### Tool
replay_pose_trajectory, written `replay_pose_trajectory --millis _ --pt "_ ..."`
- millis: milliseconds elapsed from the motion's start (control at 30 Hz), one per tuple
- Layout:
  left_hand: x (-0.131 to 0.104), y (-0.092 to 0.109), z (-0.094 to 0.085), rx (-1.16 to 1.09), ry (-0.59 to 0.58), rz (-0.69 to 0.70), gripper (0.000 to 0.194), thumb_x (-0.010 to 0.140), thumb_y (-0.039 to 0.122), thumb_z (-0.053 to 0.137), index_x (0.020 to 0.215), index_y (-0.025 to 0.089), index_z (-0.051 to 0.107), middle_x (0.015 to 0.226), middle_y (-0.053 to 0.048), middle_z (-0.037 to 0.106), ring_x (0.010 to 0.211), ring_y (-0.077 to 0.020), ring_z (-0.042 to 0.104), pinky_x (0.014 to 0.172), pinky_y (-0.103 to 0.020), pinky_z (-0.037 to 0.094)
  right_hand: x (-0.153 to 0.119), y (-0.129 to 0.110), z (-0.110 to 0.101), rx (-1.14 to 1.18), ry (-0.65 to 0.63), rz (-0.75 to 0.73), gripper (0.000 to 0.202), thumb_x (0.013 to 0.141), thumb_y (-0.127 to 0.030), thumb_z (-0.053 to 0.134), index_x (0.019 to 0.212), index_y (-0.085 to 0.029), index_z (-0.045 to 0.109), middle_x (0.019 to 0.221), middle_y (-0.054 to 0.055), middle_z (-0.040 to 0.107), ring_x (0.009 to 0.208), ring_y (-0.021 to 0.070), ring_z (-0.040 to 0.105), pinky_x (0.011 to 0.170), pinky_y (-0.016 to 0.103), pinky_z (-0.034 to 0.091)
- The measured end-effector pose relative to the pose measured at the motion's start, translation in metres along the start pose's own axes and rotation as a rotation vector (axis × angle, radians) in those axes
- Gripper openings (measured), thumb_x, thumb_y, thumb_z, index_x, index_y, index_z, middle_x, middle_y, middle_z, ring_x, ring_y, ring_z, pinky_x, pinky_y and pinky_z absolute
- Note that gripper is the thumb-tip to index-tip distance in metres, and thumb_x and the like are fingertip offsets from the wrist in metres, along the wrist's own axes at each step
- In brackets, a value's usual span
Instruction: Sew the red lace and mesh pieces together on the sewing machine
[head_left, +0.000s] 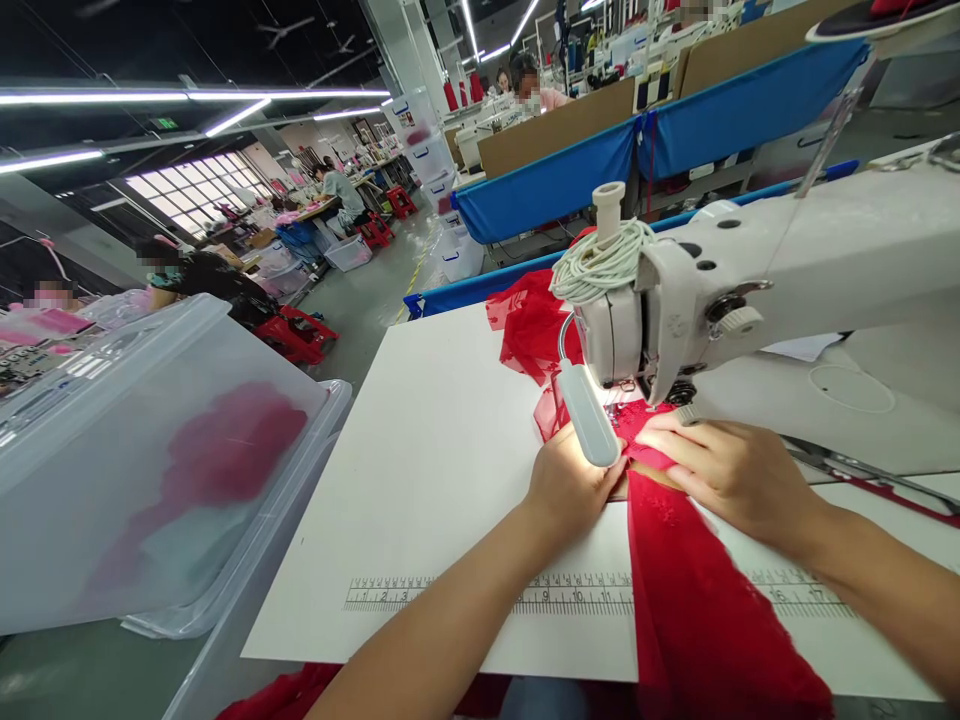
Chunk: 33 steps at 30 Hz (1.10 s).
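Red lace fabric runs from the table's front edge up under the head of a white sewing machine. My left hand presses on the fabric just left of the needle area, its fingertips partly hidden by a small lamp. On the right, my right hand holds the fabric's edge between thumb and fingers, close to the presser foot. Beyond the needle, more sheer red fabric lies bunched on the white table.
Scissors or snips lie right of my right hand. A ruler scale is printed along the table's front. A clear plastic bin holding red cloth stands at left. Blue cloth hangs behind. Other people sit farther off.
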<state>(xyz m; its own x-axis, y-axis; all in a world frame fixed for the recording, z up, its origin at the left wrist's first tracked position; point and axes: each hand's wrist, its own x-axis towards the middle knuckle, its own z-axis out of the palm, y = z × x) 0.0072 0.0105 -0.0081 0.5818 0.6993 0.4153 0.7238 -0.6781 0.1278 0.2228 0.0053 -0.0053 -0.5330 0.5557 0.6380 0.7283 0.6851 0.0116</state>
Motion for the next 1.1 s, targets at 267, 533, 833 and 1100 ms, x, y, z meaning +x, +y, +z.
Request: replay_pose_trajectory --millis 267,533,833,1100 --pt "-0.009 0.009 -0.010 0.160 -0.058 0.125 0.025 0.102 0.013 0.045 0.103 0.016 0.070 0.078 -0.004 0.064 0.069 -0.0155 0.062 0.052 -0.024 0.043 -0.002 -0.003 0.005 0.109 0.009 0.010 0.023 0.092 -0.007 0.046 0.090 -0.021 0.064 0.089 0.007 0.072 0.069 0.0197 0.063 0.056 0.032 0.042" --pt "-0.019 0.026 -0.021 0.117 -0.062 0.136 0.081 0.102 0.070 0.022 0.121 0.005 0.066 0.101 -0.018 0.071 0.075 -0.0228 0.067 0.059 -0.033 0.055 0.004 -0.002 -0.003 0.095 -0.006 -0.052 0.024 0.096 -0.011 0.046 0.084 -0.020 0.064 0.082 0.007 0.071 0.063 0.0180 0.059 0.053 0.031 0.038" --pt "-0.024 0.027 -0.012 0.137 -0.062 0.115 0.089 0.098 0.075 0.020 0.126 0.004 0.064 0.105 -0.022 0.070 0.086 -0.0269 0.069 0.062 -0.034 0.055 0.003 0.000 -0.002 0.118 -0.010 -0.069 0.023 0.097 -0.012 0.048 0.084 -0.021 0.065 0.081 0.005 0.070 0.064 0.0174 0.058 0.055 0.031 0.037" --pt "-0.021 0.026 -0.013 0.134 -0.081 0.079 0.091 0.097 0.077 0.017 0.121 0.006 0.067 0.095 -0.018 0.071 0.084 -0.0272 0.069 0.063 -0.035 0.055 0.007 -0.001 -0.002 0.085 0.020 -0.070 0.034 0.101 -0.014 0.042 0.077 -0.020 0.064 0.078 0.006 0.070 0.063 0.0172 0.057 0.054 0.031 0.039"
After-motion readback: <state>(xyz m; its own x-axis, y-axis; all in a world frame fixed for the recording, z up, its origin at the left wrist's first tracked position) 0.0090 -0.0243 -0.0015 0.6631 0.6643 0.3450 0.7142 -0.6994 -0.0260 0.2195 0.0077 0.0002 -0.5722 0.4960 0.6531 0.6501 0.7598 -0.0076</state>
